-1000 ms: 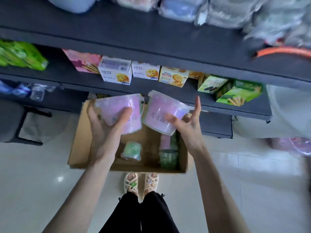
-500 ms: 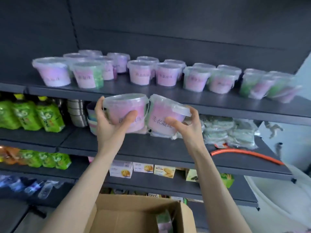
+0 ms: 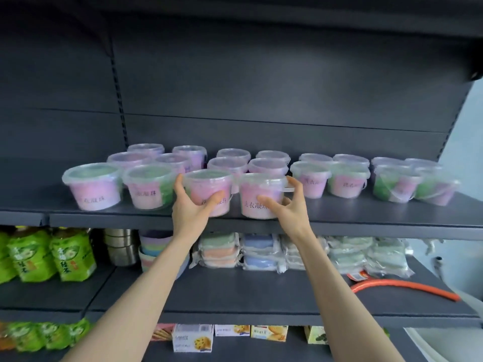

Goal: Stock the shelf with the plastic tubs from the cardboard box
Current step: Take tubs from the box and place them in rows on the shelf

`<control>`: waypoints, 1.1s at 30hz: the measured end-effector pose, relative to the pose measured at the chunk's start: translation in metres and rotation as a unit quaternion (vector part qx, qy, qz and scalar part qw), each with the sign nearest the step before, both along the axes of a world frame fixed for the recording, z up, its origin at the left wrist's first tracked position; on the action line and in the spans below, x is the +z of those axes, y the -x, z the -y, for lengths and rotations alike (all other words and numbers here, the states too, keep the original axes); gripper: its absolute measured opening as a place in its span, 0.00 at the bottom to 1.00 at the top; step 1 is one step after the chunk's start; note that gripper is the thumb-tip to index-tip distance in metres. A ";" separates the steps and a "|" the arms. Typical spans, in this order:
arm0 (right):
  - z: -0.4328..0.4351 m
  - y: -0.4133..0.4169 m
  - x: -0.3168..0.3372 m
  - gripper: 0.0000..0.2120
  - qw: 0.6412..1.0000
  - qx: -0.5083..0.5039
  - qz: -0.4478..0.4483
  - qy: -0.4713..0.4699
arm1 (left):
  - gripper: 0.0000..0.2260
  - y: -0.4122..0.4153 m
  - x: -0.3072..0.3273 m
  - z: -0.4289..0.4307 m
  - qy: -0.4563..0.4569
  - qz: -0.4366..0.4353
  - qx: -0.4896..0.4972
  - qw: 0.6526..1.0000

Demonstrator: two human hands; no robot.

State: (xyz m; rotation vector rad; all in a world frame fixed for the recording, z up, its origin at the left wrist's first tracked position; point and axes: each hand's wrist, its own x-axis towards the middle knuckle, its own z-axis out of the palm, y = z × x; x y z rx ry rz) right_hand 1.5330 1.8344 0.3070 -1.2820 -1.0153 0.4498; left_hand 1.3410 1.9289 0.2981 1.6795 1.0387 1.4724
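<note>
My left hand (image 3: pixel 192 208) grips a clear plastic tub (image 3: pixel 207 188) with pink contents, its base at the front edge of the dark grey shelf (image 3: pixel 366 215). Beside it my right hand (image 3: pixel 286 205) holds a second pink tub (image 3: pixel 261 192) at the same front edge. Several more lidded tubs (image 3: pixel 311 178) with pink or green contents stand in rows behind and to both sides. The cardboard box is out of view.
The shelf below holds green drink bottles (image 3: pixel 47 254), stacked metal tins (image 3: pixel 121 246), coloured bowls (image 3: pixel 154 246), wrapped packs (image 3: pixel 261 253) and an orange hose (image 3: pixel 407 287). Biscuit boxes (image 3: pixel 193 337) line the lowest visible shelf. Bare shelf surface lies right of the tubs.
Both hands have lifted the two tubs from box level up to the top shelf's front edge. My view has tilted upward and the cardboard box has left the frame.
</note>
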 end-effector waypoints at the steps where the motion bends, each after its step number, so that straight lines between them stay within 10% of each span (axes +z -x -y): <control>1: -0.005 -0.002 -0.003 0.40 1.000 0.008 0.008 0.007 | 0.46 0.000 -0.002 -0.006 -0.007 -0.007 -0.012 1.000; 10: -0.032 0.018 -0.008 0.64 0.972 -0.148 0.155 0.097 | 0.50 -0.005 -0.021 -0.011 -0.048 -0.079 0.022 0.995; 20: -0.024 0.002 -0.012 0.54 0.992 -0.056 0.095 0.068 | 0.41 0.001 -0.027 -0.012 -0.052 -0.135 0.085 0.986; 33: -0.022 0.019 -0.006 0.51 0.947 -0.111 0.224 0.200 | 0.42 -0.001 -0.020 -0.005 -0.050 -0.232 0.086 0.968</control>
